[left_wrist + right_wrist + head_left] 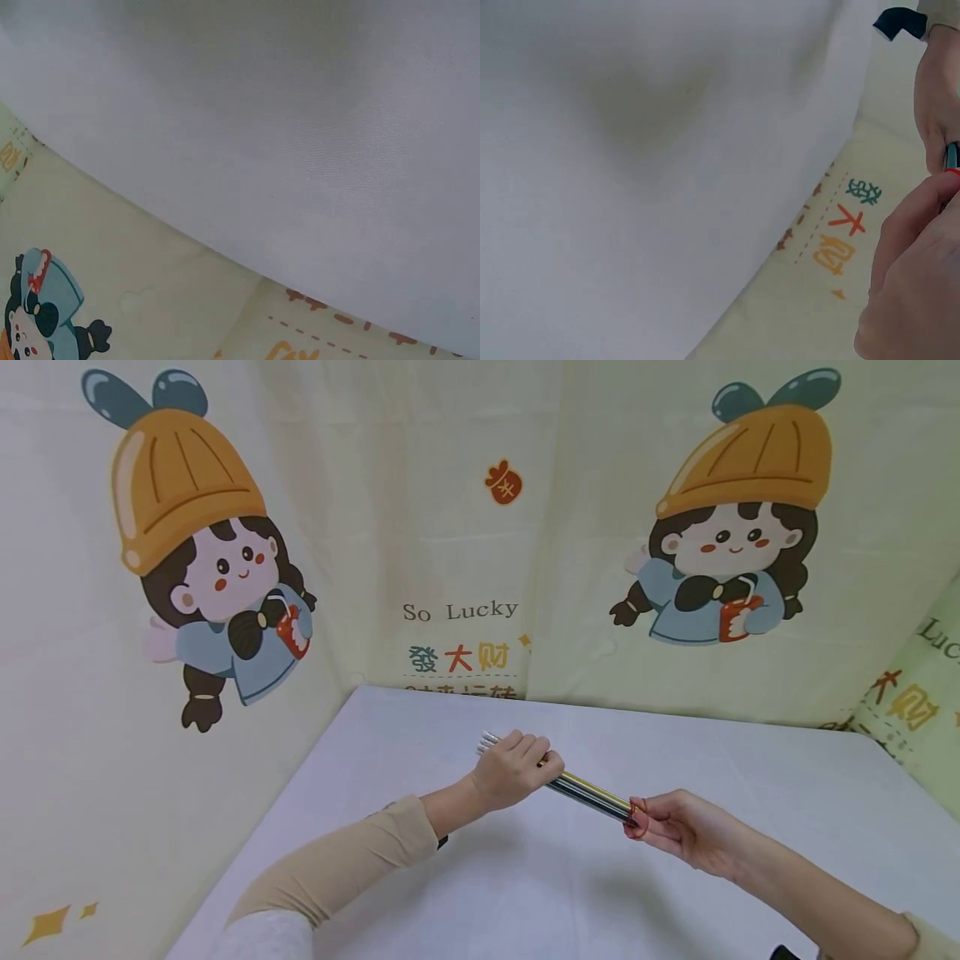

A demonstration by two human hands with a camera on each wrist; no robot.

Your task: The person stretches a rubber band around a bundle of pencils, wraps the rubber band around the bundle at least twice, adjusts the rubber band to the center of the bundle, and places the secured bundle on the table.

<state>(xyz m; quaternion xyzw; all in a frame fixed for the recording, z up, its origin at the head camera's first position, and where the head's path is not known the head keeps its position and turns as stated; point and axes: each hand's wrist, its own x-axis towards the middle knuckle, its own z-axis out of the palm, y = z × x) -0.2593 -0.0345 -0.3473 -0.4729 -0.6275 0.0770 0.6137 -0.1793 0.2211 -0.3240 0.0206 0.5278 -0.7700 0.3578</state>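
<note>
A bundle of striped pencils (pixel 588 791) is held in the air above the white table (pixel 525 877), slanting from upper left to lower right. My left hand (pixel 517 768) grips the bundle near its far end, fingers curled round it, and pale pencil ends (pixel 487 742) stick out beyond the fist. My right hand (pixel 675 827) pinches the near end, where a red rubber band (pixel 637 818) loops round the pencils and my fingertips. In the right wrist view only a finger (pixel 911 217) and a bit of the band (pixel 952 171) show. The left wrist view shows only tabletop and wall.
Cream cartoon-printed curtains (pixel 450 527) wall the table in at the back, left and right. The white cloth surface (pixel 300 135) spreads beneath both hands. A dark wrist strap (pixel 897 21) shows on the other arm.
</note>
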